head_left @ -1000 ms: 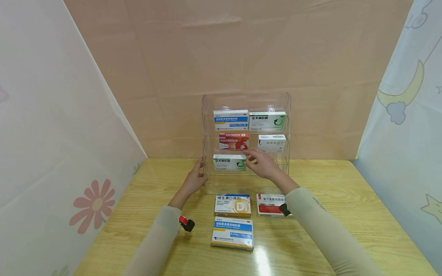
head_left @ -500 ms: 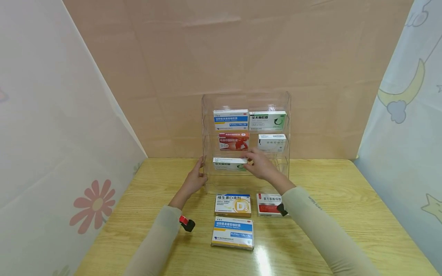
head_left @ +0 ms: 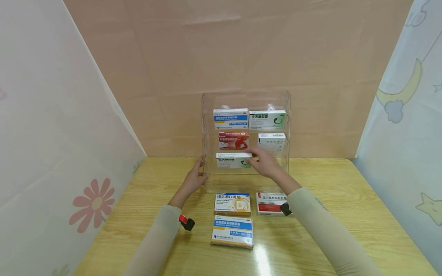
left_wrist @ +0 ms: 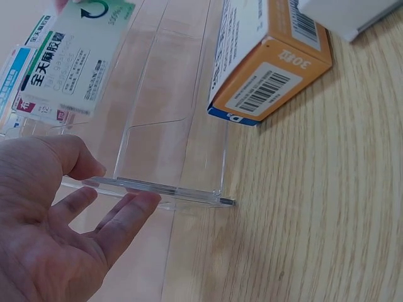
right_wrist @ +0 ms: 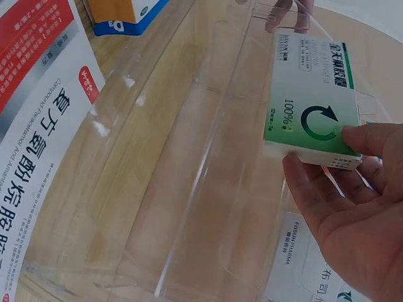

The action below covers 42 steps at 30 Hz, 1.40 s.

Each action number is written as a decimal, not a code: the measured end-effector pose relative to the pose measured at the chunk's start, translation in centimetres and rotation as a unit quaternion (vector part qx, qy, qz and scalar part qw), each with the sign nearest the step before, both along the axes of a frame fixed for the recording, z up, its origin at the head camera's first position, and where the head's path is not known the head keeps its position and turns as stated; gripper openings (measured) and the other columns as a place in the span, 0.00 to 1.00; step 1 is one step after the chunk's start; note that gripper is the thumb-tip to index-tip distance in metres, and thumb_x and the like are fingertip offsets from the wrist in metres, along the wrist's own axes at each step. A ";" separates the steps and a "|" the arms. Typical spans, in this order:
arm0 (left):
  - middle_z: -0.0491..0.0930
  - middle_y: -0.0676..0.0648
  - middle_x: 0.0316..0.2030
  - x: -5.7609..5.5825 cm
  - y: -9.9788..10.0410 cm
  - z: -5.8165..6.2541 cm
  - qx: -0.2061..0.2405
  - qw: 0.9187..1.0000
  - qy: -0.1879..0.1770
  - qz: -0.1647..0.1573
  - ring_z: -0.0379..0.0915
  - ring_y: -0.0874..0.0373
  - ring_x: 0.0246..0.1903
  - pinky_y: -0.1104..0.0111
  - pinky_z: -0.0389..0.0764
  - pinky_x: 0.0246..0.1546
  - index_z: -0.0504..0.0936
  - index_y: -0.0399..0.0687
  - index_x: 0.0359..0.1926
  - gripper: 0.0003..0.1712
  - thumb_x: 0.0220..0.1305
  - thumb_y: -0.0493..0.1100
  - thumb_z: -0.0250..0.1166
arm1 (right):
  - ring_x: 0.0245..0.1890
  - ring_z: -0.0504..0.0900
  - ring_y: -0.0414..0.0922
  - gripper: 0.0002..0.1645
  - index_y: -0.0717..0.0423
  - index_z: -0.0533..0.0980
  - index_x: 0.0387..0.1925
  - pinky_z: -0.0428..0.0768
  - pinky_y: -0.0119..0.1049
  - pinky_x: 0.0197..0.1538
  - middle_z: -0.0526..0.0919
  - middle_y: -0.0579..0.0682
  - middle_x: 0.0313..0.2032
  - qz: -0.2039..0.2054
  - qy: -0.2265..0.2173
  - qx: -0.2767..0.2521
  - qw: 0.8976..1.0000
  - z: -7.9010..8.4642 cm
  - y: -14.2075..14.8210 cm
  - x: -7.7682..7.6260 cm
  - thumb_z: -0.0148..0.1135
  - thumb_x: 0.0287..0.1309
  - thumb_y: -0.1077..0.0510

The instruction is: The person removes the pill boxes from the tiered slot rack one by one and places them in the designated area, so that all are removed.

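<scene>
A clear acrylic display rack (head_left: 246,179) stands on the table, holding medicine boxes on its tiers. My left hand (head_left: 194,179) grips the rack's left side panel; the left wrist view shows the thumb and fingers on either side of its edge. In my right hand (head_left: 265,163), thumb and fingers pinch one end of a green and white medicine box (right_wrist: 312,94) at the lower tier. Just above it sits a red medicine box (head_left: 233,140), with a white medicine box (head_left: 272,142) to its right. The top tier carries a blue and white box (head_left: 231,119) beside another green and white box (head_left: 267,120).
On the table (head_left: 319,184) before the rack lie a vitamin D box (head_left: 232,204), a red and white box (head_left: 271,203) partly behind the right sleeve, and a blue and white box (head_left: 232,231) nearer the front. A brown backdrop (head_left: 241,46) stands behind the rack.
My right hand takes hold of the lower green and white box, which tips back, then shifts slightly up and to the right. The left hand stays on the rack's side.
</scene>
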<state>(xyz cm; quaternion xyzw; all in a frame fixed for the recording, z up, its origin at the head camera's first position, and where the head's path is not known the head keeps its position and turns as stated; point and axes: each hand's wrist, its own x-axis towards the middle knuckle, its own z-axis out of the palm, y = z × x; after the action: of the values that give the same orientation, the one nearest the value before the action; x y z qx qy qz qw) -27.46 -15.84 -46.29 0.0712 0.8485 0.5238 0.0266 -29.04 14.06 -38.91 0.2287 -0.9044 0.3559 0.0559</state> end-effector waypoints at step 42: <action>0.57 0.36 0.76 0.2 -0.1 -0.2 -0.002 1.000 0.005 -0.005 0.76 0.40 0.58 0.65 0.83 0.36 0.43 0.53 0.82 0.49 0.67 0.30 0.55 | 0.42 0.83 0.50 0.21 0.63 0.74 0.61 0.87 0.47 0.41 0.82 0.62 0.51 0.031 -0.188 -0.120 0.974 -1.5 8.6 6.4 0.59 0.71 0.59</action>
<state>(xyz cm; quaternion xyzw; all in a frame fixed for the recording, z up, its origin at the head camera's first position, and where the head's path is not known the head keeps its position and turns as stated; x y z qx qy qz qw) -27.28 -15.94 -46.46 0.0782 0.8493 0.5216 0.0250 -22.67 22.67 -40.45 0.1775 -0.8415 0.5005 -0.0993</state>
